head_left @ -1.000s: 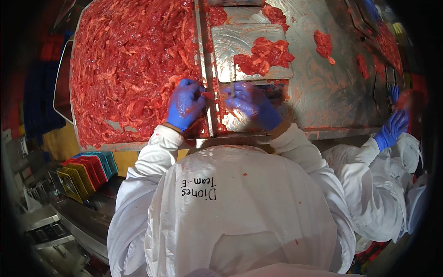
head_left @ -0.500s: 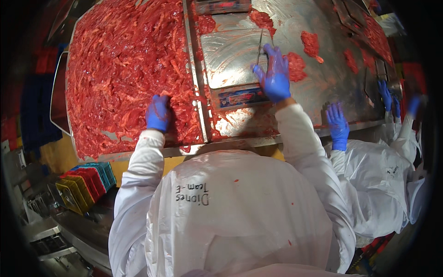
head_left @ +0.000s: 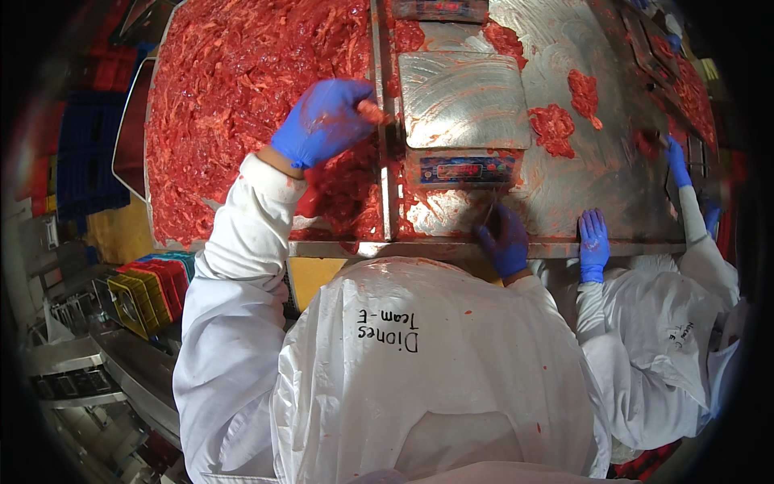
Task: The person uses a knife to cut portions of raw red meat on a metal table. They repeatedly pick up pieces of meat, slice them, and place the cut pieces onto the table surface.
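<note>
Left hand: your blue-gloved left hand is closed on a meat strip over the heap.
Right hand: your right hand curls low by the near edge of the tabletop; I cannot tell whether it grips anything.
Strip: its visible end points right from your left fingers, long axis roughly crosswise to the steel bar; your right hand is well apart from it.
Heap: the wet, stringy red meat heap covers the tabletop's left side.
Scale: right of the bar, the scale has a flat, smeared, round-cornered metal plate, its display facing the near edge.
Loose meat: a ragged, soft meat piece lies just beside the plate's right edge.
</note>
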### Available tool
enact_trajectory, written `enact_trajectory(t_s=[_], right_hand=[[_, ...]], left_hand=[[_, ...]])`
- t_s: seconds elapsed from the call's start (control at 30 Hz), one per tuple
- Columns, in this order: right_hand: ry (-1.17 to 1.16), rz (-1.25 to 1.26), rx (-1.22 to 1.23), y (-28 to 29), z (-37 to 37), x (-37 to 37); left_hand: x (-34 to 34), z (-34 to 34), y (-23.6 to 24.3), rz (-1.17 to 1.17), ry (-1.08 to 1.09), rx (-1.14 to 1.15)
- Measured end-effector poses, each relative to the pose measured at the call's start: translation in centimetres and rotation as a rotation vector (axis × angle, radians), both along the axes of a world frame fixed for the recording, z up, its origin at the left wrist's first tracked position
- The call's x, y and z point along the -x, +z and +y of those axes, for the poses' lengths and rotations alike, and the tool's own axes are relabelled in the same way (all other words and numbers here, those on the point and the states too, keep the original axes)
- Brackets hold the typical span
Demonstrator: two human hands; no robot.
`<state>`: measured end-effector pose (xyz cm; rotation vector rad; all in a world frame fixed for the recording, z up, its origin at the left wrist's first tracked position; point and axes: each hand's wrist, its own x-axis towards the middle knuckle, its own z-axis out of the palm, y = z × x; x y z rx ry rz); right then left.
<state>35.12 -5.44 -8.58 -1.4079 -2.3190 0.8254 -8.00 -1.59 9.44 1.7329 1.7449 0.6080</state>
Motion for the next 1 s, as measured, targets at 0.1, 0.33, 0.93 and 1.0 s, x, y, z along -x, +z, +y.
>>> enact_trajectory(t_s=[0.1, 0.33, 0.93, 1.0], right_hand=[[-0.036, -0.008, 0.078, -0.2, 0.1, -0.1], [-0.023, -0.04, 0.074, 1.9, 0.4, 0.9], [0.066, 0.628, 0.75, 8.2, 10.8, 9.8], [0.062, 0.513, 0.52, 9.5, 11.3, 8.3]], left_hand=[[-2.9, 2.5, 5.0, -0.081, -0.091, -0.113], [-8.8, 6.9, 8.8, -0.448, -0.219, -0.171], [-7.7, 2.7, -7.1, 0.172, 0.071, -0.079], [-6.2, 2.6, -6.9, -0.017, 0.122, -0.01]])
